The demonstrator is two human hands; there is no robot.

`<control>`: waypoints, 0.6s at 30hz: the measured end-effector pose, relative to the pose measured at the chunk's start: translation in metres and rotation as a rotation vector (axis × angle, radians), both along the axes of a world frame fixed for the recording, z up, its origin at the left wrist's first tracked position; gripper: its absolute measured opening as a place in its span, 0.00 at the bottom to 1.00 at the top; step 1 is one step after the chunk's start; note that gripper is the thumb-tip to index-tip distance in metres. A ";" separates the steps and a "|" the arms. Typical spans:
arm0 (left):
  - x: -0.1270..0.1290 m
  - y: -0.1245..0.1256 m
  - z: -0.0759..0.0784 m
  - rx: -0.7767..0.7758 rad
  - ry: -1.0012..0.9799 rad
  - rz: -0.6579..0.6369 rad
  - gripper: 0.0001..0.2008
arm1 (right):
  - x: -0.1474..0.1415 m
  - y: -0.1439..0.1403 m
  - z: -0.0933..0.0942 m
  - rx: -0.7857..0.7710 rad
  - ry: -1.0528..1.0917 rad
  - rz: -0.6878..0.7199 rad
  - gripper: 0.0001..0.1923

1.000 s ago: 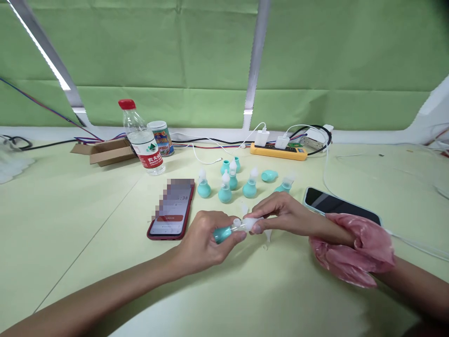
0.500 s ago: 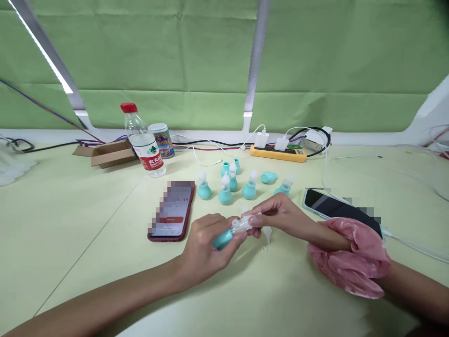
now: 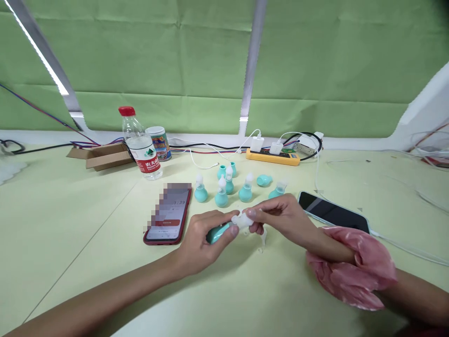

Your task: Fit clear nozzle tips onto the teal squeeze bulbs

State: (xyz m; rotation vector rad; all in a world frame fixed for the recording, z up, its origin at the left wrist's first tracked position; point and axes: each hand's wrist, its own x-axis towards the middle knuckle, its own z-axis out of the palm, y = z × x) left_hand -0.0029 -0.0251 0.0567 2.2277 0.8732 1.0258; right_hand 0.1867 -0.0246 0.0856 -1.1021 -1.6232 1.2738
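My left hand is closed around a teal squeeze bulb, which lies tilted in my fingers above the table. At the bulb's right end is a translucent white nozzle piece, pinched by the thumb and fingers of my right hand. Fingers partly cover the place where the two parts meet, so I cannot tell how firmly they are joined. Beneath my right hand, a small clear tip lies on the table with a little ring close by. Beyond my hands stand several teal bulbs with nozzles.
Two bulbs without nozzles stand at the back, and another teal bulb lies on its side. A red-cased phone is left, a second phone right. Behind are a water bottle, can, cardboard box and yellow power strip.
Less of the clear tube shows between the bulb and my right fingers. My left thumb and fingers now reach up to the white nozzle piece. The whole view has shifted slightly.
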 end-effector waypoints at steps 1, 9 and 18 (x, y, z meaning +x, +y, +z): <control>-0.001 0.001 0.000 -0.030 -0.028 -0.010 0.15 | 0.003 -0.002 0.008 0.076 -0.040 -0.053 0.10; 0.002 0.013 -0.012 0.006 0.298 0.147 0.16 | 0.044 0.037 0.074 0.731 -0.350 -0.592 0.17; -0.002 0.025 -0.025 0.122 0.802 0.097 0.16 | 0.052 0.140 0.056 0.527 -0.912 -0.321 0.18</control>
